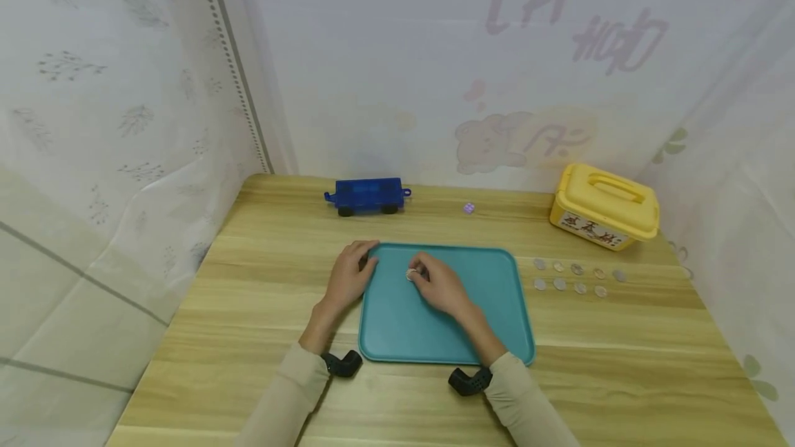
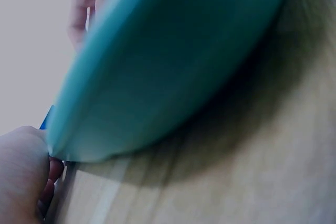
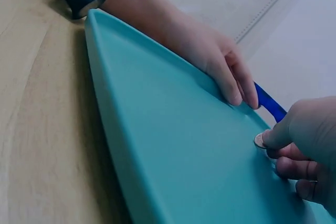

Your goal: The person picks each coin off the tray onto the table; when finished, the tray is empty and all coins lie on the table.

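Observation:
A teal tray (image 1: 447, 336) lies on the wooden table. My right hand (image 1: 439, 285) is over the tray's upper middle, pinching a coin (image 1: 410, 274) between thumb and fingers. In the right wrist view, the coin (image 3: 259, 140) is tilted close to the tray surface; whether it touches cannot be told. My left hand (image 1: 349, 274) holds the tray's far left corner. Its thumb (image 3: 229, 85) lies over the rim, and in the left wrist view curled fingers (image 2: 50, 182) show below the rim. Right of the tray, several coins (image 1: 560, 284) lie flat in two rows.
A blue toy wagon (image 1: 369, 194) stands at the table's back edge. Right of it is a small purple piece (image 1: 468, 207). A yellow lidded box (image 1: 605, 205) with a handle sits at the back right. Patterned cloth (image 1: 397, 74) hangs behind the table.

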The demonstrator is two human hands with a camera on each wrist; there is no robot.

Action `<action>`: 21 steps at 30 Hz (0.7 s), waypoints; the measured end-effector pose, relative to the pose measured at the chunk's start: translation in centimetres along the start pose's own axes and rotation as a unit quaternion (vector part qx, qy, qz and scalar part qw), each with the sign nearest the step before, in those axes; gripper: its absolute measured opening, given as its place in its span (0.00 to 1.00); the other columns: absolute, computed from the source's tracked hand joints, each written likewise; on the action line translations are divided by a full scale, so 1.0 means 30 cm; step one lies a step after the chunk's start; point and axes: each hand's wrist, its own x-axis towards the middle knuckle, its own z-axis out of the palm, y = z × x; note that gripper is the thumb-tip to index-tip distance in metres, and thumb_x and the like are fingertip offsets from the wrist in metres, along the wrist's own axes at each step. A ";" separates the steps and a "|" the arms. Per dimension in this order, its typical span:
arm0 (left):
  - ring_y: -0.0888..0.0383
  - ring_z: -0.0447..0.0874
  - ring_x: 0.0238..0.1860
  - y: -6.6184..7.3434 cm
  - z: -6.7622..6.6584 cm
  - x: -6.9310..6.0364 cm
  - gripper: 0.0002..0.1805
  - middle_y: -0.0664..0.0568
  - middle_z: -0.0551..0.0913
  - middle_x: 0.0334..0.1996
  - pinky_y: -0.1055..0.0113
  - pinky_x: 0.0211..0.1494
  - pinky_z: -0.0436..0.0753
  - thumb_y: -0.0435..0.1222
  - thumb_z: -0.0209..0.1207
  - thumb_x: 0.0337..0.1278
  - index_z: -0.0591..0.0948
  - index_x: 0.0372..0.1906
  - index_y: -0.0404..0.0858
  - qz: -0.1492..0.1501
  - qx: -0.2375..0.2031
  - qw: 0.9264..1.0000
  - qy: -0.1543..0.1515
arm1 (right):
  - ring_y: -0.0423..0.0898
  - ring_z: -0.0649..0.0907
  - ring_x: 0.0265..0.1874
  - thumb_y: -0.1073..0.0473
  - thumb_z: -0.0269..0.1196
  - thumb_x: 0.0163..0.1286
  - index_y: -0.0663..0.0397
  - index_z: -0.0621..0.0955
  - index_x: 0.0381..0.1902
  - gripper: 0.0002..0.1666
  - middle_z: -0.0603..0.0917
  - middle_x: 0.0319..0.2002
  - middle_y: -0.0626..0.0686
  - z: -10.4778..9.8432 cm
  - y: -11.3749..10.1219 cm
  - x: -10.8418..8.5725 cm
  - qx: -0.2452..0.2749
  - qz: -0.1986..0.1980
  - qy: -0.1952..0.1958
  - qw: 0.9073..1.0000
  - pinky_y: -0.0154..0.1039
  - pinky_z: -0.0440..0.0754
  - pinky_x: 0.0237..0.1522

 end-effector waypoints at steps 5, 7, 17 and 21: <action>0.51 0.75 0.41 -0.003 0.007 0.005 0.20 0.43 0.82 0.55 0.59 0.45 0.74 0.33 0.59 0.68 0.79 0.63 0.35 0.001 -0.003 1.000 0.000 | 0.40 0.73 0.23 0.58 0.63 0.72 0.50 0.82 0.43 0.05 0.81 0.29 0.47 -0.039 0.038 -0.026 0.058 0.020 0.026 0.998 0.34 0.71 0.28; 0.51 0.75 0.41 -0.005 0.009 0.007 0.20 0.43 0.82 0.55 0.59 0.45 0.74 0.33 0.59 0.68 0.79 0.63 0.35 0.001 -0.003 1.000 0.001 | 0.40 0.72 0.23 0.59 0.64 0.71 0.50 0.83 0.42 0.04 0.81 0.28 0.48 -0.066 0.058 -0.040 0.066 0.018 0.046 0.997 0.34 0.70 0.28; 0.50 0.76 0.43 -0.001 0.007 0.001 0.20 0.42 0.82 0.56 0.57 0.47 0.75 0.32 0.59 0.68 0.80 0.62 0.35 -0.002 -0.013 1.000 0.002 | 0.38 0.76 0.33 0.60 0.63 0.72 0.58 0.82 0.46 0.08 0.83 0.35 0.55 -0.302 0.202 -0.203 0.055 0.037 0.155 0.986 0.31 0.74 0.35; 0.50 0.76 0.44 0.000 0.006 0.006 0.19 0.43 0.82 0.56 0.58 0.48 0.75 0.33 0.59 0.68 0.80 0.62 0.35 -0.003 -0.009 1.000 0.002 | 0.33 0.75 0.34 0.59 0.60 0.74 0.61 0.81 0.50 0.12 0.82 0.37 0.54 -0.406 0.299 -0.292 0.040 0.104 0.212 0.971 0.26 0.72 0.36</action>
